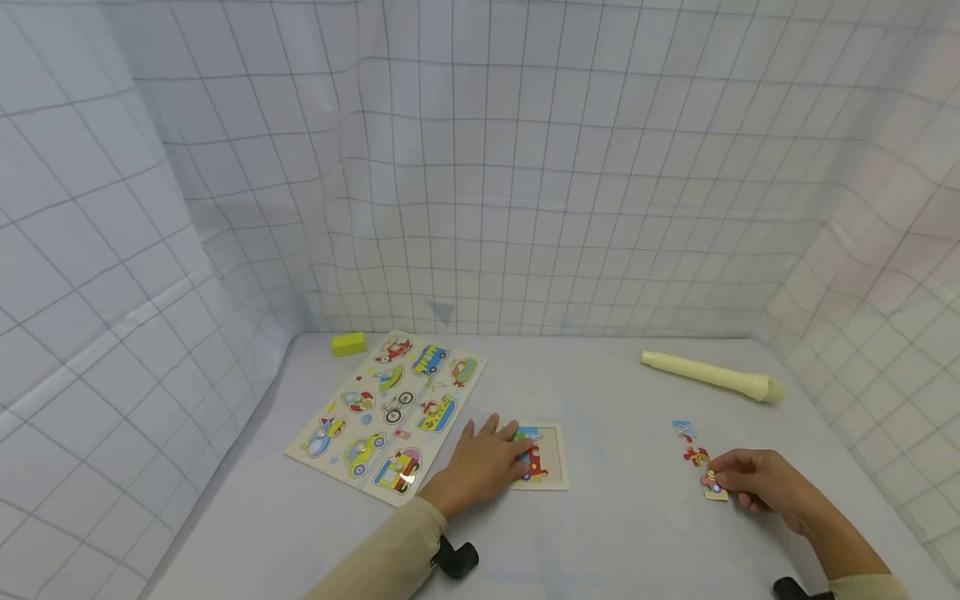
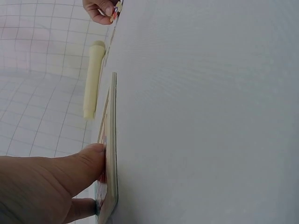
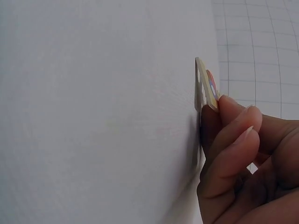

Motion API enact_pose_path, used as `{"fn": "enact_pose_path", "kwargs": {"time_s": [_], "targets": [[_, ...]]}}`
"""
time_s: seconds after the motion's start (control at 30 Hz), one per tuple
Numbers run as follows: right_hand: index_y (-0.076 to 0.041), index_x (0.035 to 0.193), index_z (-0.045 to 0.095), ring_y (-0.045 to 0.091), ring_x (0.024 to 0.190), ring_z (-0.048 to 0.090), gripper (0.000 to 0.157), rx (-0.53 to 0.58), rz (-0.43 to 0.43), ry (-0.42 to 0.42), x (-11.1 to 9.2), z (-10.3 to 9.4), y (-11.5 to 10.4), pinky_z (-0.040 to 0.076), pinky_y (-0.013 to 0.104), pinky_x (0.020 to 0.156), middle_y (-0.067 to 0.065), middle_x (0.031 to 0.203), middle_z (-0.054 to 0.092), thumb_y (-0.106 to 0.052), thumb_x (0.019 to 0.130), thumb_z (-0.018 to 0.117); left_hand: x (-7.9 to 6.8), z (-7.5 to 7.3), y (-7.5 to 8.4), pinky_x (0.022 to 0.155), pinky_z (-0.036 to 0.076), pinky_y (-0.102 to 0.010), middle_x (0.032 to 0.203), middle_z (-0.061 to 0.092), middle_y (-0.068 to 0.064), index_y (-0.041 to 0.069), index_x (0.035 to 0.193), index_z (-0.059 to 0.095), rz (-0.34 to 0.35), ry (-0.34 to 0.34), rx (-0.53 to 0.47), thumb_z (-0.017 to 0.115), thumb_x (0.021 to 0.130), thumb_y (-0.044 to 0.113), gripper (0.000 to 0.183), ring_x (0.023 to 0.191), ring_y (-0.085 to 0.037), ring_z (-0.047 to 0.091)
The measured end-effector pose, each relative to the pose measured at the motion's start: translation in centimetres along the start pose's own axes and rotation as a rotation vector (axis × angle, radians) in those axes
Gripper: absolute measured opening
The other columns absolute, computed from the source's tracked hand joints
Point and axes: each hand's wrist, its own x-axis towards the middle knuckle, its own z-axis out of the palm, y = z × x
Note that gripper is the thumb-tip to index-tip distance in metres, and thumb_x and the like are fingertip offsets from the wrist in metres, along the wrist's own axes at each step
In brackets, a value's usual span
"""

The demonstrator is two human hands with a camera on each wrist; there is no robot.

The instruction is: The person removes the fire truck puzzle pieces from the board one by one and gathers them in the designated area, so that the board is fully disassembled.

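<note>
My right hand (image 1: 767, 483) pinches a small jigsaw piece (image 1: 715, 490) between thumb and fingers at the right of the table. In the right wrist view the piece (image 3: 208, 86) is tilted up off the white surface. Just beyond it lie a red jigsaw piece (image 1: 697, 456) and a blue one (image 1: 683, 427). My left hand (image 1: 483, 467) rests with fingers spread on a small framed wooden puzzle (image 1: 555, 457), covering its left part. Colored pieces show in the frame beside the thumb, and its right strip is bare board. The left wrist view shows the thumb (image 2: 86, 163) on the puzzle.
A large peg puzzle board (image 1: 378, 425) with vehicle pictures lies left of my left hand. Behind it sits a yellow block (image 1: 348, 344). A cream microphone-shaped object (image 1: 708, 376) lies at the back right. Grid-patterned white curtains (image 1: 525, 208) enclose the table.
</note>
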Motion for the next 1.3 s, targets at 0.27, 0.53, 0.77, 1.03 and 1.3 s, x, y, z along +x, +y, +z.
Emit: {"fn": "enact_pose_path", "kwargs": {"time_s": [0.27,0.53,0.77,1.03,1.3], "targets": [[0.008,0.118,0.064,0.009,0.061,0.052,0.03,-0.114,-0.019,0.064,0.2,0.3,-0.1,0.044,0.023,0.053,0.0,0.079,0.059,-0.013,0.097,0.067,0.0,-0.1,0.0,0.115,0.029,-0.067,0.156,0.049,-0.004,0.03,0.144,0.06,-0.004,-0.001,-0.003,0.061,0.101,0.044,0.045,0.149,-0.037,0.037],[0.005,0.109,0.06,0.011,0.06,0.048,0.024,-0.166,-0.013,0.174,0.4,1.0,-1.5,0.044,0.026,0.054,0.002,0.075,0.055,-0.013,0.096,0.067,-0.1,-0.1,0.0,0.117,0.025,-0.067,0.158,0.046,-0.004,0.03,0.146,0.058,-0.001,-0.018,-0.028,0.058,0.103,0.043,0.045,0.15,-0.038,0.034],[0.008,0.132,0.052,0.012,0.065,0.049,0.047,0.058,-0.072,0.137,3.0,3.5,-5.7,0.047,0.026,0.057,0.005,0.085,0.054,-0.026,0.102,0.063,-0.1,0.2,-0.4,0.117,0.025,-0.067,0.159,0.045,-0.005,0.029,0.146,0.058,0.024,0.0,-0.078,0.058,0.102,0.041,0.045,0.151,-0.038,0.032],[0.009,0.134,0.057,0.008,0.062,0.053,0.042,0.183,-0.119,-0.056,7.4,11.9,-10.3,0.047,0.02,0.053,0.008,0.097,0.069,-0.019,0.103,0.06,-0.4,0.2,-1.0,0.116,0.026,-0.068,0.159,0.045,-0.008,0.028,0.146,0.058,0.076,-0.011,-0.135,0.06,0.101,0.045,0.049,0.151,-0.039,0.032],[0.01,0.122,0.065,0.005,0.053,0.052,0.032,0.177,-0.109,-0.128,10.0,16.5,-11.8,0.045,0.018,0.048,0.006,0.085,0.07,-0.013,0.101,0.06,-1.5,0.0,-0.5,0.114,0.029,-0.069,0.158,0.047,-0.005,0.033,0.146,0.058,0.097,-0.038,-0.069,0.059,0.098,0.055,0.053,0.149,-0.038,0.036]]}}
